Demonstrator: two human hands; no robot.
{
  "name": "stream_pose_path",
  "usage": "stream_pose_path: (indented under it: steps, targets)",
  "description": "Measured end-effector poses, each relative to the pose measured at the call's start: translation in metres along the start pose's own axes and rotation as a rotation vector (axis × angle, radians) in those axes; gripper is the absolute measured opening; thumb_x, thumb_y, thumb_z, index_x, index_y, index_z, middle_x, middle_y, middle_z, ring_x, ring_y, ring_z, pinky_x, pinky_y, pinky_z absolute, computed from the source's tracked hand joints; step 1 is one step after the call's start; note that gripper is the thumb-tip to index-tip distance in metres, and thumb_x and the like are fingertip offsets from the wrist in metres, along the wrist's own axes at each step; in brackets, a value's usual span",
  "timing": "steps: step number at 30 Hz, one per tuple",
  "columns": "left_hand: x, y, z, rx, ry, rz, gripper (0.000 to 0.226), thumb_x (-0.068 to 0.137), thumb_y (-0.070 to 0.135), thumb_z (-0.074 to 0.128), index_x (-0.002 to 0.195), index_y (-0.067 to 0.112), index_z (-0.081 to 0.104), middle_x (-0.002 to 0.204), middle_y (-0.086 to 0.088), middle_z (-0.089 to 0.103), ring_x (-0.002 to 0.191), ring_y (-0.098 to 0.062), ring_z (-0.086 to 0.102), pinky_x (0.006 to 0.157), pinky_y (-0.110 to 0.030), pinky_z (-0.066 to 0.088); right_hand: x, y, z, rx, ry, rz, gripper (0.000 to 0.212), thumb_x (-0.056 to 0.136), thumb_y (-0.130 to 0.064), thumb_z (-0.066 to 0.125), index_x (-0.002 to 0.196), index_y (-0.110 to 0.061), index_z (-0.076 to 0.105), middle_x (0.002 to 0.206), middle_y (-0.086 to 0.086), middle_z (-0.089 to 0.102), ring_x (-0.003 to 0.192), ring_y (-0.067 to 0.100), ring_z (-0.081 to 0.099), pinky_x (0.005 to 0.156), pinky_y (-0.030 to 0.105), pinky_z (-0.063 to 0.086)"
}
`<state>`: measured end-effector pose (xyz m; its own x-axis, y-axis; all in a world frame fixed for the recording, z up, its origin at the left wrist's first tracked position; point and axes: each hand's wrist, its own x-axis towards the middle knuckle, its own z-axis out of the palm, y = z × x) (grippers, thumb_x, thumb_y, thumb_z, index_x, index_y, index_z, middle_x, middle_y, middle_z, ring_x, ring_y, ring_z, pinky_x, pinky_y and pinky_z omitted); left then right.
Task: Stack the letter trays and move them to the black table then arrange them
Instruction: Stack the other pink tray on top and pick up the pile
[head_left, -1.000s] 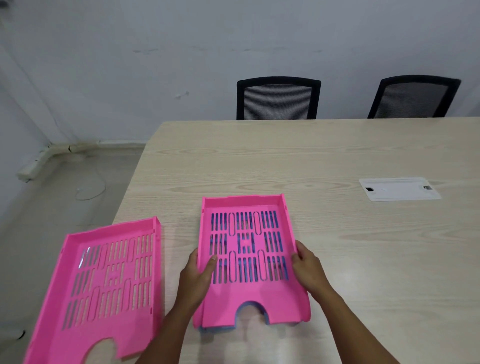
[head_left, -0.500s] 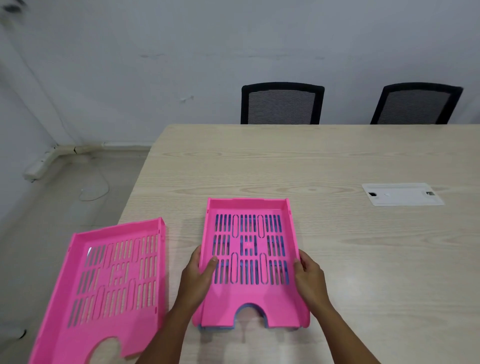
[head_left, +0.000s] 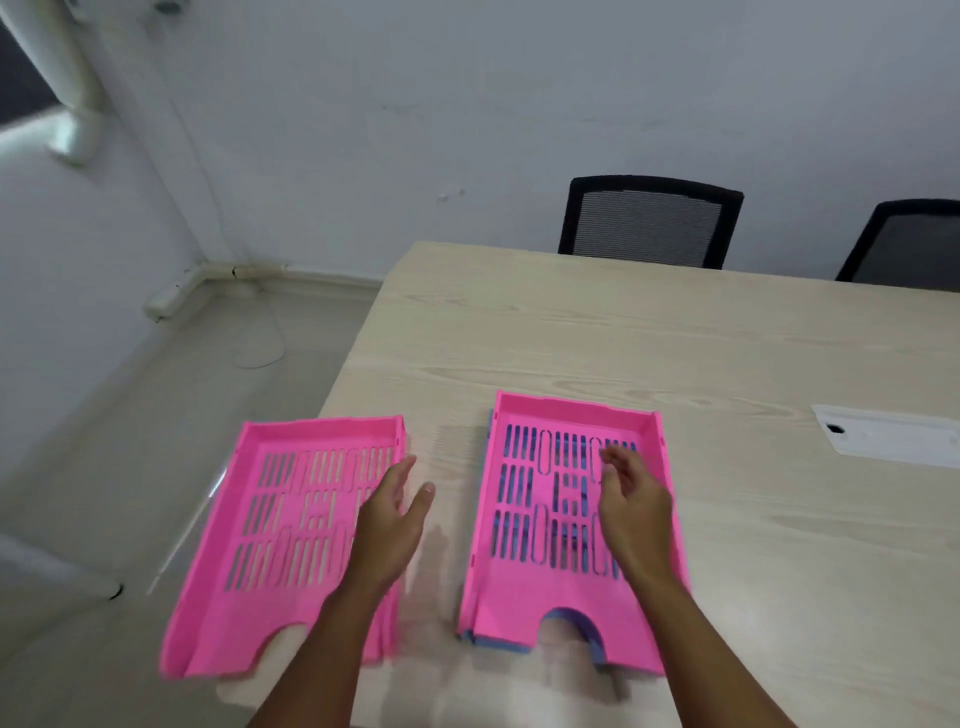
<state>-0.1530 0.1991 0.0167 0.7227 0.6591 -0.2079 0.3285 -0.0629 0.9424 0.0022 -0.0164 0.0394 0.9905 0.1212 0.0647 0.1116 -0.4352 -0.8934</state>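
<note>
Two pink letter trays on a pale wood table (head_left: 649, 338), both hands loose and empty.

Head view: pink tray on a blue tray (head_left: 524, 646) sits near the table's front edge, blue showing only along its left side and at the front notch. That upper pink tray (head_left: 519, 597) lies flat. Right hand (head_left: 631, 512) hovers over its slotted floor, fingers slack and spread, gripping nothing. Second pink tray (head_left: 270, 525) lies left of the stack, overhanging the table's left edge. Left hand (head_left: 389, 525) is open wide, over that tray's right rim; contact unclear through blur. White plate (head_left: 888, 436) lies flush in the table, well right of the stack. Two black mesh chairs (head_left: 649, 221) stand behind the table's far edge.
</note>
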Motion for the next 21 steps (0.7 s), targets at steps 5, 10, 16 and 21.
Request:
stream_pose_path:
  steps: [5, 10, 16, 21]
  targets:
    - [-0.009, -0.014, -0.072, 0.023, 0.175, -0.026, 0.048, 0.095, 0.025, 0.063, 0.142, 0.022, 0.053, 0.150, -0.003, 0.052, 0.142, -0.022, 0.043, 0.115, -0.037, 0.034, -0.029, -0.039, 0.082, 0.063, -0.214, -0.094, 0.029, 0.093, 0.005, 0.057, 0.118, -0.001, 0.070, 0.107, 0.005, 0.071, 0.100, 0.018, 0.066, 0.098, 0.035, 0.052]
    - [-0.015, -0.039, -0.137, 0.094, 0.378, -0.064, 0.045, 0.095, 0.019, 0.063, 0.140, 0.016, 0.055, 0.149, -0.006, 0.054, 0.139, -0.024, 0.048, 0.115, -0.038, 0.036, -0.069, -0.065, 0.151, 0.051, -0.498, -0.087, 0.036, 0.096, -0.002, 0.057, 0.132, -0.002, 0.061, 0.132, 0.013, 0.066, 0.117, 0.017, 0.063, 0.103, 0.024, 0.043]
    - [-0.024, -0.083, -0.178, 0.263, 0.393, -0.263, 0.068, 0.095, 0.019, 0.062, 0.154, 0.004, 0.032, 0.165, -0.016, 0.024, 0.155, -0.028, 0.017, 0.124, -0.041, 0.019, -0.111, -0.048, 0.190, -0.198, -0.707, 0.075, 0.059, 0.101, -0.022, 0.051, 0.155, -0.007, 0.032, 0.156, 0.009, 0.043, 0.140, 0.028, 0.046, 0.116, 0.037, 0.035]
    - [-0.030, -0.094, -0.193, 0.286, 0.321, -0.392, 0.055, 0.098, 0.028, 0.056, 0.148, 0.008, 0.043, 0.126, -0.016, 0.065, 0.108, -0.036, 0.065, 0.084, -0.034, 0.047, -0.132, -0.035, 0.198, -0.195, -0.779, 0.147, 0.031, 0.102, -0.015, 0.046, 0.132, -0.016, 0.056, 0.115, -0.002, 0.067, 0.110, 0.021, 0.065, 0.094, 0.031, 0.050]
